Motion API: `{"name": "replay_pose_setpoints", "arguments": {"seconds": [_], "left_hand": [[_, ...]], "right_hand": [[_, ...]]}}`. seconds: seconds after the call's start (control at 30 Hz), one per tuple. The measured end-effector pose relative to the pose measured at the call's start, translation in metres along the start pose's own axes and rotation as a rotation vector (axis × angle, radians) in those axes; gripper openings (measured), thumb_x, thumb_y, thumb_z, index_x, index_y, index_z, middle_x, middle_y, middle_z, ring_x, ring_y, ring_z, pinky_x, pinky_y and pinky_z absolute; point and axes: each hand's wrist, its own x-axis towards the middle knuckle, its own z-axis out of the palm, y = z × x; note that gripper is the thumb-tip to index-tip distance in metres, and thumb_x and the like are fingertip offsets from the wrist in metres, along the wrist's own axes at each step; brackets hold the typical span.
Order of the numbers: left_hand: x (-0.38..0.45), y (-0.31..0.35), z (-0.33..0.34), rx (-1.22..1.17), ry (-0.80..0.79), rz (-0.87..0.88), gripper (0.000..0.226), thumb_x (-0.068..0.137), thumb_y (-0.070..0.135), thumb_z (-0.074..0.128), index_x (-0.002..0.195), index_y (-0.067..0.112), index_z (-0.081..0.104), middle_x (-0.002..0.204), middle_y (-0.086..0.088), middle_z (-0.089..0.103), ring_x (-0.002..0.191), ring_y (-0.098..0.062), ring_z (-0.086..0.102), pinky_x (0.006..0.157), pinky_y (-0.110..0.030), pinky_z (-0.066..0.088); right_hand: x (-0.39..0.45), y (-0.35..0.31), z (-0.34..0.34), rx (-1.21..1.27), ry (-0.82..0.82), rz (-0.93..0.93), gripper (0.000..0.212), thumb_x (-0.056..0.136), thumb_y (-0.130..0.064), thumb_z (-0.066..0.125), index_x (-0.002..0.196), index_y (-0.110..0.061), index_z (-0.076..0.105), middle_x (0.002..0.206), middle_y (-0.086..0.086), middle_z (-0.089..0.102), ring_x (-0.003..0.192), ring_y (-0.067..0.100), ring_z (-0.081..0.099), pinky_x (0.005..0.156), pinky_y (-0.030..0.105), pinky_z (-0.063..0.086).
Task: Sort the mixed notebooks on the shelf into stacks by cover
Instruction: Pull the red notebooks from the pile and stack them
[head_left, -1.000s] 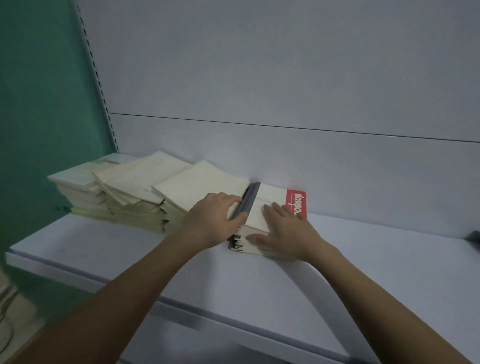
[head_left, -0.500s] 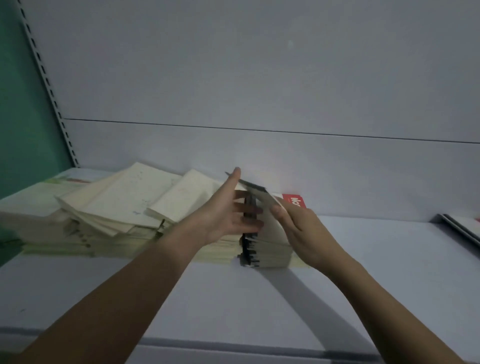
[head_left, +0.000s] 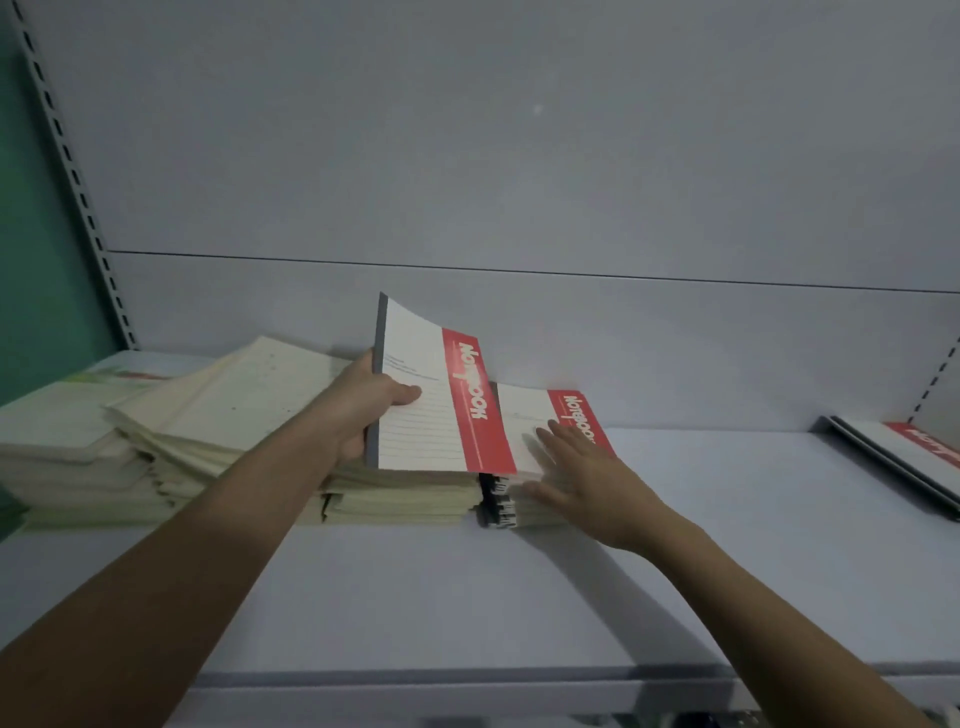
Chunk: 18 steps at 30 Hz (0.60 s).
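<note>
Gripping grey spine edge of white-and-red "Notebook" paper notebook (head_left: 431, 400), left hand (head_left: 363, 410) holds it tilted above cream stacks. Right hand (head_left: 576, 478), fingers spread, unclenched, lies flat on matching red-and-white notebook stack (head_left: 524, 415) just right of lifted notebook. Disordered cream notebook stacks (head_left: 208, 415) left of both hands, on grey shelf (head_left: 467, 597).

Two bare hands show: the left hand (head_left: 363, 410) and the right hand (head_left: 582, 478). Three red-and-white notebooks with grey spines can be counted by their covers: one lifted (head_left: 431, 400), one atop a short pile (head_left: 540, 421), one at the far right edge (head_left: 904, 447). Cream-covered notebooks (head_left: 223, 405) lie in roughly three overlapping piles, too fanned to count singly, all on one pale grey shelf board (head_left: 467, 597).
</note>
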Motion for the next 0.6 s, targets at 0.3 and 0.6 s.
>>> {"name": "replay_pose_setpoints", "arguments": {"seconds": [0.3, 0.6], "left_hand": [[-0.027, -0.007, -0.006, 0.005, 0.045, 0.033, 0.04, 0.095, -0.007, 0.051, 0.123, 0.021, 0.048, 0.103, -0.001, 0.065, 0.093, -0.022, 0.065, 0.07, -0.037, 0.056], [-0.034, -0.019, 0.026, -0.123, -0.019, -0.027, 0.027, 0.102, 0.032, 0.047, 0.128, 0.026, 0.05, 0.119, -0.008, 0.067, 0.096, -0.022, 0.068, 0.073, -0.035, 0.056]], "right_hand": [[-0.014, 0.0, -0.024, 0.11, 0.181, 0.021, 0.034, 0.1, -0.049, 0.036, 0.103, -0.033, 0.066, 0.104, -0.003, 0.068, 0.096, 0.026, 0.061, 0.077, 0.036, 0.048], [-0.02, -0.058, -0.033, 0.431, 0.446, -0.177, 0.033, 0.103, -0.037, 0.039, 0.127, -0.032, 0.061, 0.119, -0.018, 0.065, 0.101, -0.004, 0.057, 0.084, 0.019, 0.042]]}}
